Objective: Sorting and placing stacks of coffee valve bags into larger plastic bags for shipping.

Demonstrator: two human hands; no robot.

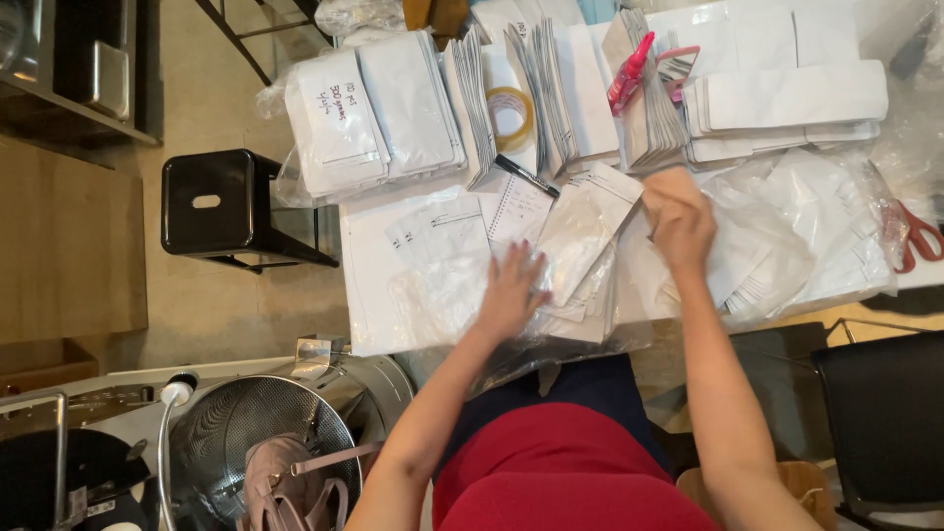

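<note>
On the white desk (366,295), the left hand (511,290) lies flat and open on a heap of clear plastic bags (580,246). The right hand (678,218), blurred, rests just right of that heap; its grip cannot be told. Beyond the heap stand white pouch stacks (379,113), a tape roll (509,113) and a pink bottle (629,74); red scissors (919,241) lie far right.

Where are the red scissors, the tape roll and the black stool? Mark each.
red scissors (922,239), head view, on a handle loop.
tape roll (510,115), head view, on its ring.
black stool (208,201), head view, on its seat.
</note>
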